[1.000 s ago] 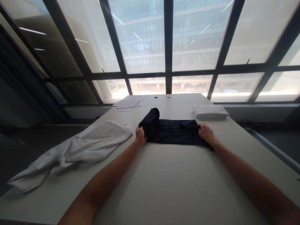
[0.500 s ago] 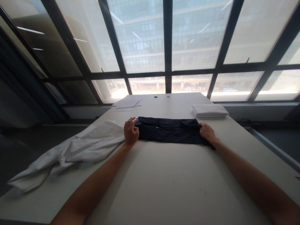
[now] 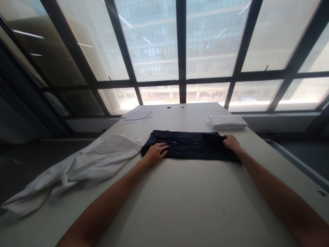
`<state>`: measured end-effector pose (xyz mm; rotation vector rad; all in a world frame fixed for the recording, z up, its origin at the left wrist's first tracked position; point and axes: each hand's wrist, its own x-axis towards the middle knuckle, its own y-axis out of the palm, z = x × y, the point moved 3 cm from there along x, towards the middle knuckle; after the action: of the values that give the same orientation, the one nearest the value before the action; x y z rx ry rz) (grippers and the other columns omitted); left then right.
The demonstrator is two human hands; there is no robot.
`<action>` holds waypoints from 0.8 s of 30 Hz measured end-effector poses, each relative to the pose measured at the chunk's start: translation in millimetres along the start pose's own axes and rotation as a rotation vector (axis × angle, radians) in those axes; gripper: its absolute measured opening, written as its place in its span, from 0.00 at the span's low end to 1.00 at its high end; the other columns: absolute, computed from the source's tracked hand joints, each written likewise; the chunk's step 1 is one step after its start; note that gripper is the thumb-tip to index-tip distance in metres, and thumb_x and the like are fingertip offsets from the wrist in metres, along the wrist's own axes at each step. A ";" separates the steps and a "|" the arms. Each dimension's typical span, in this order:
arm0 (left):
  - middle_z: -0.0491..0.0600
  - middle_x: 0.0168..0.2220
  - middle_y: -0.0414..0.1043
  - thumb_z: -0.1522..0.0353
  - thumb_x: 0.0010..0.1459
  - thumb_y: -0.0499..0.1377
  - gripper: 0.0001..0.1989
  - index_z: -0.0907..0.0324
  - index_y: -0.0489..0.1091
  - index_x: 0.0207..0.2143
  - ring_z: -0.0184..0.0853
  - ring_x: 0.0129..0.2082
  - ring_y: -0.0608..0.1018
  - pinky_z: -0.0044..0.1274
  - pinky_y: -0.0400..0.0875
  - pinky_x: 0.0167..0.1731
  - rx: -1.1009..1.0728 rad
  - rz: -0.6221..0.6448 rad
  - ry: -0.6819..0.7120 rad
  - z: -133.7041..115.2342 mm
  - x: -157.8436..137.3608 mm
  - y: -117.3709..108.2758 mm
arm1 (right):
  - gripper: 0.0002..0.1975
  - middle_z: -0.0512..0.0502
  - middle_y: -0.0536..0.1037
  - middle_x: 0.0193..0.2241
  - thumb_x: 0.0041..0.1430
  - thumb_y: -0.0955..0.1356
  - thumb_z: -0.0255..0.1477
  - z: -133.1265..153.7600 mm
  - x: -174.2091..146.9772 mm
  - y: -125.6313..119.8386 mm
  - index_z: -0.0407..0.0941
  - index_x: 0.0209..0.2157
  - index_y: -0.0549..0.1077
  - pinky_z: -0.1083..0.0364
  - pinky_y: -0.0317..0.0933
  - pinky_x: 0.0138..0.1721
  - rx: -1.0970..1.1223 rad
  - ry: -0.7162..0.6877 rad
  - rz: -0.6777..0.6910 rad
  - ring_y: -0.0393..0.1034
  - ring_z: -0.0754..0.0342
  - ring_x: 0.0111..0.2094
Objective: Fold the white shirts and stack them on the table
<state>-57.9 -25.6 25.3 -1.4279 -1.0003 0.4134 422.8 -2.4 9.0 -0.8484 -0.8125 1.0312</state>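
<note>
A dark navy garment (image 3: 190, 145), probably a shirt, lies folded into a wide strip across the table, with small pale buttons on its left part. My left hand (image 3: 156, 153) rests flat on its left front edge, fingers spread and pointing right. At the other end, my right hand (image 3: 232, 142) pinches the cloth at the right edge. Just left of the navy garment lies a crumpled white garment (image 3: 102, 157), stretching toward the near left of the table.
A folded white cloth (image 3: 227, 122) sits at the back right of the white table (image 3: 185, 199). Several paper sheets (image 3: 137, 114) lie at the back left. Beyond the far edge stand large framed windows (image 3: 156, 41), with a dark curtain (image 3: 23, 79) at left.
My left hand has let go of the garment's left edge and moved right and nearer, flattening onto the cloth. The left end now spreads out wider. My right hand still grips its end.
</note>
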 end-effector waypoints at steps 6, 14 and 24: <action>0.52 0.52 0.73 0.57 0.67 0.56 0.17 0.52 0.76 0.52 0.45 0.50 0.73 0.39 0.67 0.53 0.053 -0.013 0.039 -30.6 -0.4 -3.2 | 0.19 0.33 0.80 0.45 0.61 0.60 0.26 3.8 1.4 -23.5 0.39 0.48 0.77 0.49 0.64 0.50 -0.016 -0.009 -0.209 0.74 0.42 0.48; 0.53 0.58 0.69 0.60 0.67 0.54 0.19 0.53 0.72 0.57 0.46 0.60 0.69 0.41 0.59 0.62 -0.031 0.016 0.051 -24.9 -1.9 8.1 | 0.34 0.33 0.67 0.62 0.62 0.68 0.44 81.1 -49.5 13.2 0.44 0.65 0.62 0.41 0.54 0.60 -0.270 -0.396 -0.133 0.59 0.36 0.62; 0.53 0.59 0.69 0.59 0.67 0.54 0.20 0.53 0.72 0.58 0.45 0.60 0.70 0.38 0.61 0.63 -0.089 0.009 0.071 -19.6 -1.0 11.0 | 0.18 0.31 0.78 0.46 0.66 0.61 0.28 14.0 -7.9 -25.1 0.40 0.52 0.74 0.47 0.63 0.46 -0.077 0.066 -0.172 0.73 0.40 0.46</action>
<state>-39.8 -36.8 17.7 -1.5170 -0.9651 0.3264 417.6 -13.9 36.0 -0.8581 -0.8583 0.8215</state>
